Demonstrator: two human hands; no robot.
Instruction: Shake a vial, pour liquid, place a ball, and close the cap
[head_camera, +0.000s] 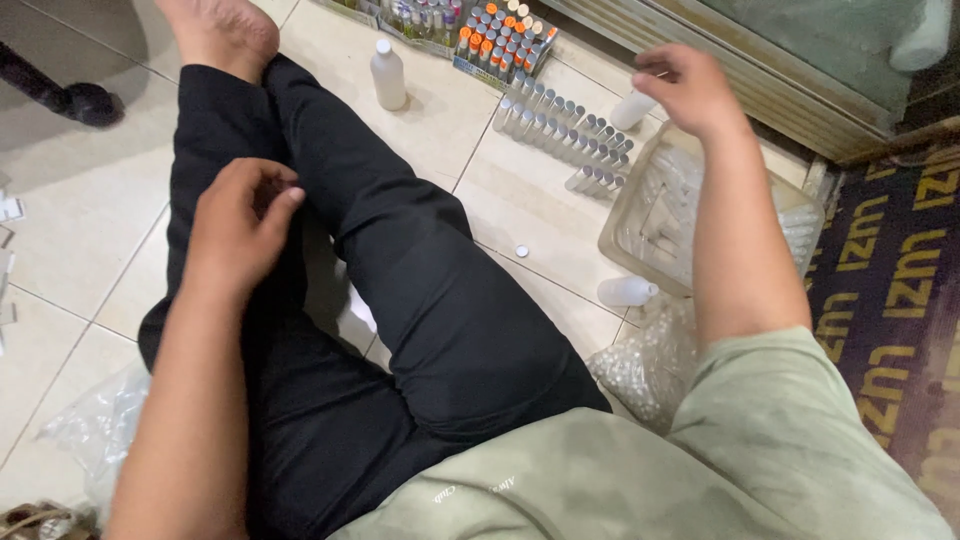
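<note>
I sit on a tiled floor with legs in black trousers (420, 290) stretched out. My left hand (235, 225) rests on my left thigh, fingers curled, and whether it holds something small cannot be told. My right hand (690, 85) hovers over the far edge of a clear plastic basket (625, 215) full of small clear bottles, fingers pinched near a white bottle (632, 108) lying by the basket. Rows of small capped vials (565, 135) lie on the tiles just left of that hand.
A white bottle (388, 75) stands upright on the tiles. A tray of orange-capped vials (500, 40) sits at the back. Another small bottle (627, 291) lies by the basket, a white cap (521, 250) nearby. Bags of caps (645, 365) lie beside my hip; a patterned mat (900, 290) is right.
</note>
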